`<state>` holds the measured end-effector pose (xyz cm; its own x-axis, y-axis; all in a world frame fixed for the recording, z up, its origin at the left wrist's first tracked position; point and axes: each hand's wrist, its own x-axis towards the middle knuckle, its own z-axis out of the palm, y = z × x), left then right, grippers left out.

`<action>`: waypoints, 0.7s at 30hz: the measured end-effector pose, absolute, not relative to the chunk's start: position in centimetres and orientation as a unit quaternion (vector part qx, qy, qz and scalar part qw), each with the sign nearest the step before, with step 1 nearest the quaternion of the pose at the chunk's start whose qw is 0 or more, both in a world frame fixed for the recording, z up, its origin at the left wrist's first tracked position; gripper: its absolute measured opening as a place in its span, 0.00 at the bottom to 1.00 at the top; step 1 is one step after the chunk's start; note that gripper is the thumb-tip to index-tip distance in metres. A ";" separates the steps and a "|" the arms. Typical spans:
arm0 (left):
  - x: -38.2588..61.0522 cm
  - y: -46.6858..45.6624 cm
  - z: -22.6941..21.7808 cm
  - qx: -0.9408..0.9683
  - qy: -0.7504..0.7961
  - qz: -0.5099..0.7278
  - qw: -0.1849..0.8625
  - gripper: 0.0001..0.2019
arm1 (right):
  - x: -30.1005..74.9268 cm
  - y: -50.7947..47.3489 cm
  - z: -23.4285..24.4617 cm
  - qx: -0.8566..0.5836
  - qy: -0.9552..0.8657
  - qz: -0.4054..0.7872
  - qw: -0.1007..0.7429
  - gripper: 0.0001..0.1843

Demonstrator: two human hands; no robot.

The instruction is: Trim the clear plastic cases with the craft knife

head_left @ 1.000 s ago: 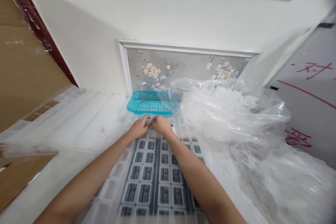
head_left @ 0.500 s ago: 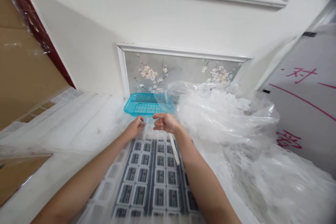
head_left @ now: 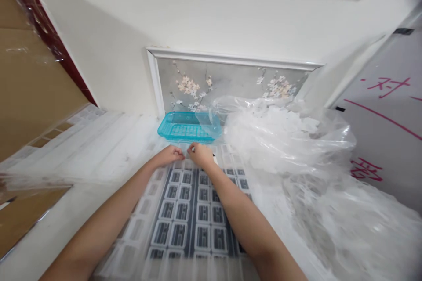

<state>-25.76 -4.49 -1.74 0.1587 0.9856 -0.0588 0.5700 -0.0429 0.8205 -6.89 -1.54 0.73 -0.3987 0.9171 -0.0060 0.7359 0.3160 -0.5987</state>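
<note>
My left hand (head_left: 169, 155) and my right hand (head_left: 199, 155) meet at the far end of a clear plastic tray (head_left: 187, 215) with many small cells that hold dark parts. Both hands have their fingers curled and pinched together at the tray's far edge; what they pinch is too small to make out. A white stick-like piece (head_left: 215, 160) shows just beside my right hand. Right behind the hands sits a turquoise plastic basket (head_left: 184, 127).
A big heap of clear plastic bags (head_left: 296, 149) fills the right side. More clear trays (head_left: 82, 140) are stacked at the left, next to a brown board (head_left: 29, 96). A framed flower picture (head_left: 227, 83) leans on the white wall. A white panel with red marks (head_left: 385, 114) stands at right.
My right hand, lifted above the tray half a second ago with a white strip trailing from it, has come back down to the tray's far edge. The left hand stayed close by.
</note>
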 end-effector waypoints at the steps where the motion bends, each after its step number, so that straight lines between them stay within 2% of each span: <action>1: -25.9 -4.4 -1.8 0.660 0.588 0.281 0.373 0.15 | -6.8 -1.3 0.7 -0.515 -0.796 0.271 0.165 0.14; 7: -25.9 -3.9 -2.3 0.642 0.604 0.287 0.376 0.14 | -6.3 -0.8 0.8 -0.449 -0.820 0.333 0.124 0.12; 11: -25.8 -3.9 -2.5 0.638 0.607 0.297 0.369 0.11 | -6.8 -1.3 0.4 -0.444 -0.817 0.347 0.125 0.11; 14: -25.9 -3.9 -2.7 0.629 0.612 0.317 0.360 0.13 | -7.1 -1.3 0.1 -0.456 -0.809 0.348 0.131 0.10; 18: -25.8 -3.7 -3.0 0.611 0.627 0.357 0.326 0.20 | -7.1 -0.7 -0.4 -0.500 -0.790 0.311 0.172 0.18; 21: -25.5 -3.7 -2.9 0.618 0.634 0.361 0.293 0.20 | -7.2 -0.1 -0.8 -0.520 -0.781 0.289 0.190 0.18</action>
